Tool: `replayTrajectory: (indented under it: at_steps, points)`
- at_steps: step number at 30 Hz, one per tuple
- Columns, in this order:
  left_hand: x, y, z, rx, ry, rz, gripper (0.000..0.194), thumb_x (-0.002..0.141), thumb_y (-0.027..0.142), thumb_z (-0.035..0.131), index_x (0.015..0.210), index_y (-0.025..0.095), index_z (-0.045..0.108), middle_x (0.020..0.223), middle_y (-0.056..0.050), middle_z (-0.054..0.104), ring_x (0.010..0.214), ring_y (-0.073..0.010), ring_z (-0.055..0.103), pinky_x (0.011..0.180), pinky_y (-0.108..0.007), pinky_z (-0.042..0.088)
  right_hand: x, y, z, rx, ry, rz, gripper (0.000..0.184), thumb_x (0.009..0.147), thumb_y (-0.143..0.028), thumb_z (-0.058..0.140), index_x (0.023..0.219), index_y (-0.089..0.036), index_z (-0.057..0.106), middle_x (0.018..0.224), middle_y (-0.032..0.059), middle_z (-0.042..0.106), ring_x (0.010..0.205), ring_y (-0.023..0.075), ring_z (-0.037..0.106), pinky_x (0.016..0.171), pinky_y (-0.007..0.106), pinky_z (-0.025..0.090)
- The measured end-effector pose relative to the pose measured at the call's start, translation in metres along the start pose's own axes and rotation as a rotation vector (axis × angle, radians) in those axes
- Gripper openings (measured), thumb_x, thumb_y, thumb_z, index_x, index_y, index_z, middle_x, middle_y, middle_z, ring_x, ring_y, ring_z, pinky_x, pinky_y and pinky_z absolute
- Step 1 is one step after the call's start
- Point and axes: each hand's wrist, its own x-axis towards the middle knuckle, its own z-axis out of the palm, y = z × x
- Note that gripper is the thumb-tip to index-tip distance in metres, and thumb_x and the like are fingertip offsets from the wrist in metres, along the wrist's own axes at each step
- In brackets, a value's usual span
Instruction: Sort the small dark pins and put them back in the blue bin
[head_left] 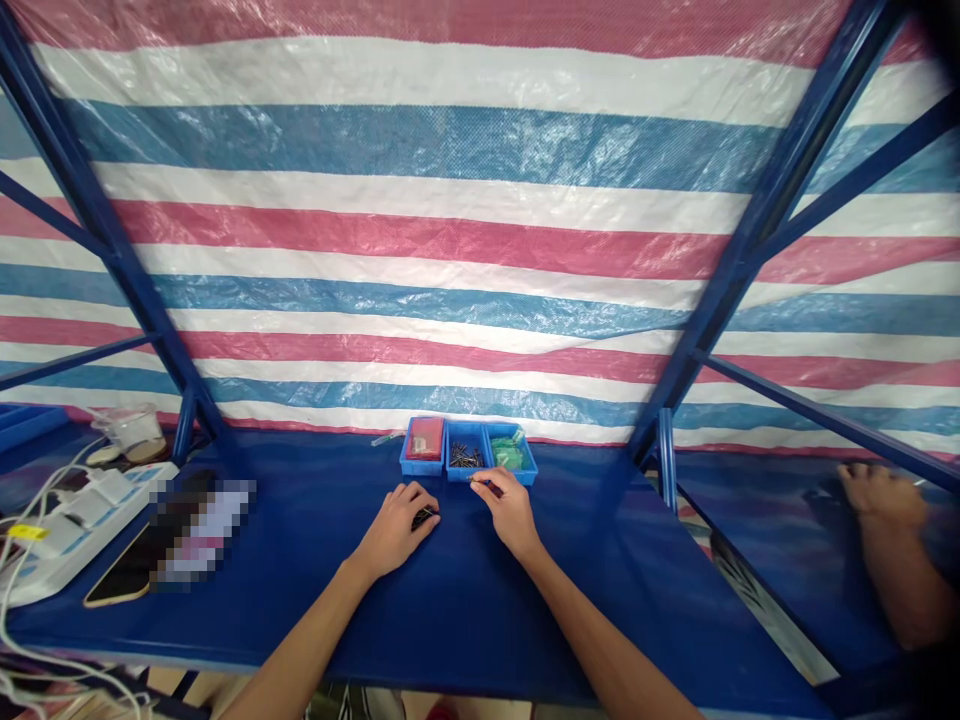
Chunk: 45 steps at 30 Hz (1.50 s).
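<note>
On the blue tabletop (457,620), my left hand (397,525) is curled over several small dark metal pieces (424,517), which look like the screws in the bin and show between thumb and fingers. My right hand (514,510) is closed in a pinch at the front edge of the middle blue bin (459,477). Whatever lies between its fingertips is too small to name. Loose dark screws (466,457) lie in that middle bin. Beside it, the left bin holds red plastic packets (426,440) and the right bin holds green plastic packets (510,450).
A phone (135,560) lies at the left, near a white power strip (90,520) with plugs and cables. Blue metal posts (694,330) frame the table before a striped tarpaulin (450,240). Another person's hand (889,495) rests on the neighbouring table at the right.
</note>
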Motion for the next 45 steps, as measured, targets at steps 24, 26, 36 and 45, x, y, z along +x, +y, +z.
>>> replayTrajectory:
  at_steps: [24, 26, 36, 45]
  points:
    - [0.000, -0.002, 0.003, 0.001, -0.001, -0.002, 0.023, 0.106, 0.044, 0.052, 0.110, 0.029, 0.069, 0.110, -0.005, 0.064, 0.101, -0.0248, 0.058, 0.089, -0.042, 0.048, -0.002, 0.003, 0.002, 0.101, -0.064, 0.136, 0.043, 0.100, -0.059, 0.051, 0.102, -0.024, 0.075, 0.093, 0.0060, 0.074, 0.077, 0.0224, 0.067, 0.060, 0.030, 0.054]
    - [0.000, -0.003, 0.003, 0.001, -0.009, -0.003, 0.023, 0.106, 0.043, 0.052, 0.111, 0.029, 0.069, 0.110, -0.005, 0.064, 0.101, -0.0247, 0.058, 0.089, -0.042, 0.048, -0.002, 0.000, 0.002, 0.075, -0.069, 0.131, 0.041, 0.102, -0.057, 0.050, 0.100, -0.024, 0.073, 0.087, 0.0042, 0.072, 0.074, 0.0212, 0.066, 0.063, 0.031, 0.054]
    - [0.000, -0.003, 0.002, -0.015, -0.003, 0.006, 0.023, 0.106, 0.042, 0.052, 0.111, 0.028, 0.069, 0.111, -0.006, 0.065, 0.100, -0.0247, 0.059, 0.091, -0.042, 0.049, -0.019, -0.023, 0.005, -0.290, -0.557, -0.129, 0.041, 0.073, -0.049, 0.092, 0.097, -0.028, 0.067, 0.099, -0.0005, 0.064, 0.094, 0.0233, 0.056, 0.087, 0.035, 0.045]
    - [0.001, -0.005, 0.003, -0.005, 0.002, -0.007, 0.021, 0.105, 0.041, 0.054, 0.113, 0.029, 0.069, 0.111, -0.004, 0.064, 0.102, -0.0244, 0.060, 0.092, -0.042, 0.048, -0.014, -0.011, 0.000, -0.226, -0.454, -0.102, 0.012, 0.095, -0.020, 0.068, 0.103, -0.028, 0.064, 0.106, 0.0015, 0.061, 0.098, 0.0218, 0.060, 0.090, 0.034, 0.048]
